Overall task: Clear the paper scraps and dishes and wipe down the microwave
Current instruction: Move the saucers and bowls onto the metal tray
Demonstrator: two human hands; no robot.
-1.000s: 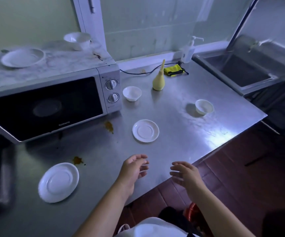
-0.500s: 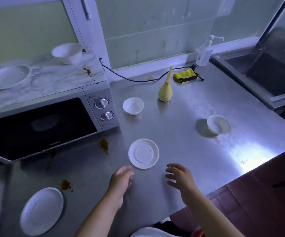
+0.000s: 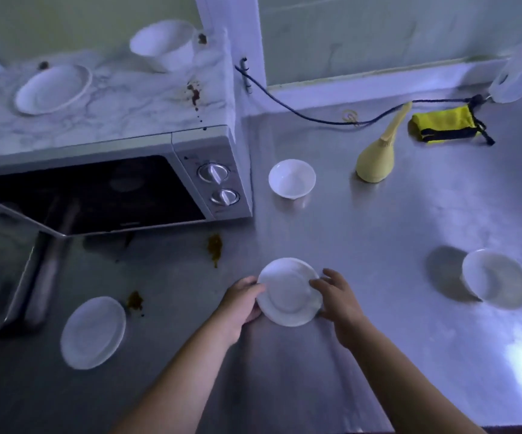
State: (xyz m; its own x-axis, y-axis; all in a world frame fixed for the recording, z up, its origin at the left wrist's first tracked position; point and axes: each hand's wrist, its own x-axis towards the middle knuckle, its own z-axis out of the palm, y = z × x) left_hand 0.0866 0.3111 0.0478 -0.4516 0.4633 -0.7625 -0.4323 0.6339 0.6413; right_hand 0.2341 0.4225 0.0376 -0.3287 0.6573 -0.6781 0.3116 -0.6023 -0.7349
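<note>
1. Fingertips (image 3: 317,282) of the right hand (image 3: 336,297) curl onto the right rim of the saucer (image 3: 288,292); the left hand (image 3: 241,303) cups the opposite rim, fingers bent round it
2. Saucer sits near the middle of the steel counter (image 3: 378,230), out front of the microwave (image 3: 112,189); lifted or resting, can't tell
3. Dish-clearing step, I'd say, barely begun: plate (image 3: 93,332), small bowl (image 3: 291,178) and wide bowl (image 3: 497,278) all sit untouched
4. Next calls for a level lift, clear of the brown spills (image 3: 214,245), then somewhere to stack

The bottle (image 3: 521,75) at upper right was blurred and cut off; the microwave (image 3: 106,145) ran off the left edge.
</note>
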